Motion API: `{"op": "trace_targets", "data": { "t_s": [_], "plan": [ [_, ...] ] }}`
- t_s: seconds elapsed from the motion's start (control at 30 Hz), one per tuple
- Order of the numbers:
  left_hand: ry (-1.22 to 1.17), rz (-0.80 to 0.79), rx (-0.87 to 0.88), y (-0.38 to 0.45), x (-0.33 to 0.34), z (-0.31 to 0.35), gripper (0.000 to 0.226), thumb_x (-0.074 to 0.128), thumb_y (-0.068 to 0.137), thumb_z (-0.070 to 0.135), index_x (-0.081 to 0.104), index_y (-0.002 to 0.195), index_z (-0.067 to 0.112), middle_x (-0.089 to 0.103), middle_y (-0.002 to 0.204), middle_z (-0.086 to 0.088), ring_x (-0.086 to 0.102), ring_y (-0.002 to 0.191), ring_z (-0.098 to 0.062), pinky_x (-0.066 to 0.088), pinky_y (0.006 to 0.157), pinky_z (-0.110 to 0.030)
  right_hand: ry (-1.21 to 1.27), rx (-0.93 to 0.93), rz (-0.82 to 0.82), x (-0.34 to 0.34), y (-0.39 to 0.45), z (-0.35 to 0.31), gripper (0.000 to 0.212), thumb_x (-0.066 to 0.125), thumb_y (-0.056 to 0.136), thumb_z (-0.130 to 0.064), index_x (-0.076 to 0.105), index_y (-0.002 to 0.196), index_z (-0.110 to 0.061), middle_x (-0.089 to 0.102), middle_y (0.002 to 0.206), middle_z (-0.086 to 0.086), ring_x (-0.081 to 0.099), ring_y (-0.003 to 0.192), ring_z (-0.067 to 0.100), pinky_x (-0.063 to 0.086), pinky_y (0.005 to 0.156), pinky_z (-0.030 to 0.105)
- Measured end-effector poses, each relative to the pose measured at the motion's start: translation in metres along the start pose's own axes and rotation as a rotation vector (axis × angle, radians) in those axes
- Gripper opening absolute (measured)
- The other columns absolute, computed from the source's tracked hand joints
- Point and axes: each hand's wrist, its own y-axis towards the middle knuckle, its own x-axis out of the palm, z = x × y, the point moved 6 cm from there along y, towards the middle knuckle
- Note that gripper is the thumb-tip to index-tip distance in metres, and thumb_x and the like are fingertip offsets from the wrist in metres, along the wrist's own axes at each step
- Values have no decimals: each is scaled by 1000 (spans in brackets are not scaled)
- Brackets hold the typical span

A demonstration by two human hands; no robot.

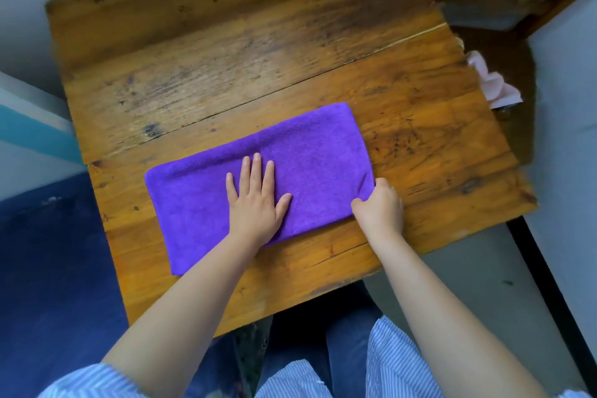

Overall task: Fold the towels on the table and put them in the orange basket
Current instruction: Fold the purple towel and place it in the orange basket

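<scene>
— On the tabletop (226, 52), near the edge closest to the person, lies the purple towel (323, 152). It looks folded into a long strip already.

— What are the hands doing?

— The left hand (255, 200) lies flat on the middle of the towel, its fingers (256, 168) straight and spread, pressing down. The right hand (381, 207) is at the towel's right end, fingers curled and pinching the cloth there.

— So how much is done?

— I think one fold is made. The towel likely needs at least one more fold, maybe the right end brought over to the left. Then it must go in the orange basket, which I cannot see anywhere.

— Any more towels?

— Something pink and crumpled (494, 84) sits past the tabletop's right edge. It may be cloth; I cannot tell.

— Any words or labels?

— None that I can read.
</scene>
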Motion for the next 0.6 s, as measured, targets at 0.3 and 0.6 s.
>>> {"op": "trace_targets", "data": {
  "t_s": [0.3, 0.6],
  "plan": [
    [-131, 63, 34, -11, -13, -22, 62, 41, 95, 36, 18, 146, 10, 9, 156, -8, 3, 145, -24, 1, 116, -41, 433, -150, 40, -13, -7, -20, 4, 62, 82, -10, 61, 81, -7, 60, 88, 14, 50, 79, 21, 33, 65, 23],
    [-210, 123, -238, -82, -4, -111, 52, 37, 97, 30, 29, 143, 8, 18, 155, -8, 10, 145, -22, 7, 116, -40, 415, -691, 120, 18, -98, -124, 10, 63, 77, 8, 64, 86, 11, 60, 118, 25, 55, 108, 21, 33, 86, 10]
  ]
}}
